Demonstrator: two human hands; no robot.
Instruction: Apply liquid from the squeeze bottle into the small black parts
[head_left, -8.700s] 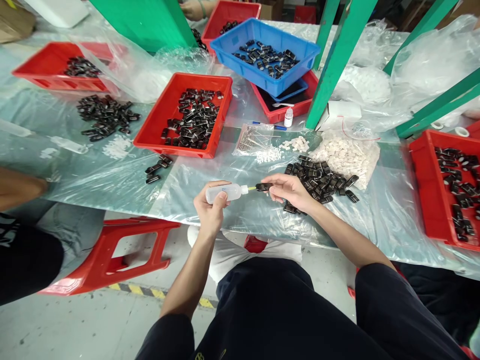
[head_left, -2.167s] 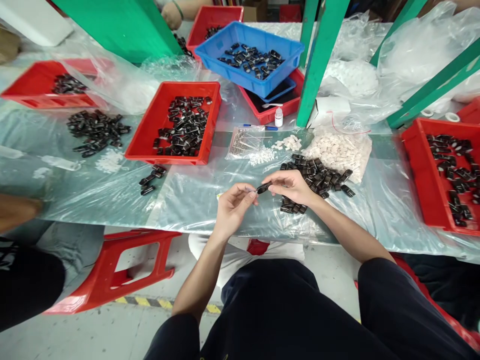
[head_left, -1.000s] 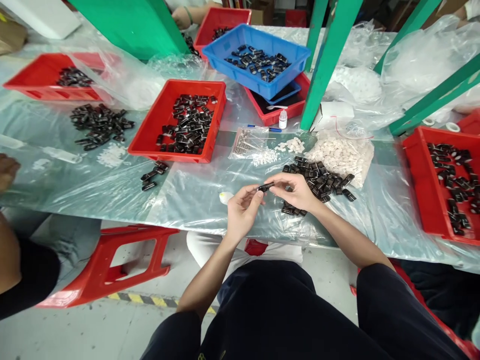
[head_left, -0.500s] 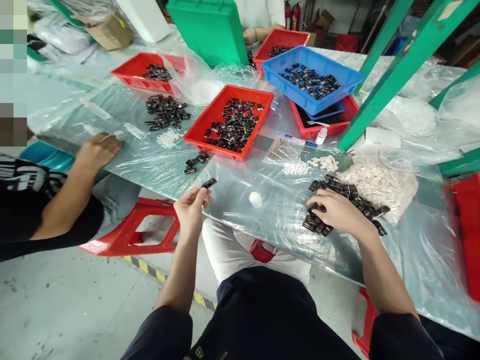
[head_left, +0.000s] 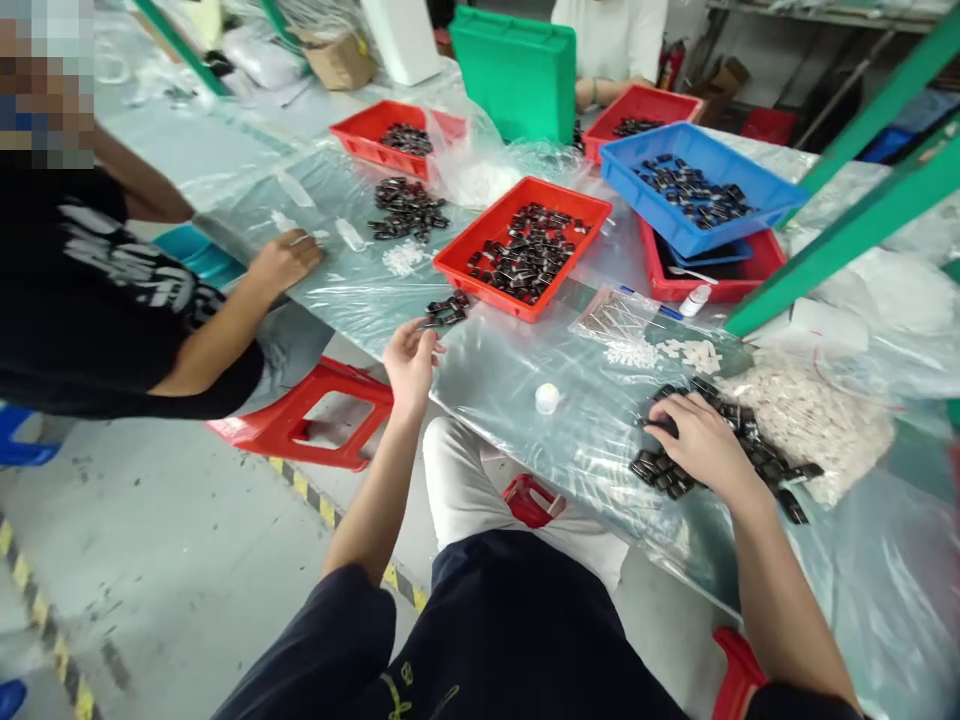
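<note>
My left hand (head_left: 412, 362) is at the table's near edge, thumb and forefinger apart. Its fingertips are beside a small cluster of glossy black rectangular parts (head_left: 450, 308), with one part right at the fingertips. My right hand (head_left: 697, 440) bends over a heap of the same black parts (head_left: 765, 455), fingers curled round one black part (head_left: 664, 424). Between my hands stands a small white round container (head_left: 547, 398). A red tray (head_left: 487, 290) of black parts sits beyond my left hand. Small white pieces (head_left: 631, 353) lie beyond the container.
A bag of pale pieces (head_left: 821, 420) adjoins the right heap. A blue tray (head_left: 622, 185) rests on stacked trays behind. A green post (head_left: 832, 235) rises at right. A co-worker's hand (head_left: 285, 262) rests on the table at left; another person sits beyond the green bin (head_left: 514, 75).
My left hand has moved forward with the black part to the small cluster, and its pinch has loosened. My right hand stays at the heap. The view has swung left.
</note>
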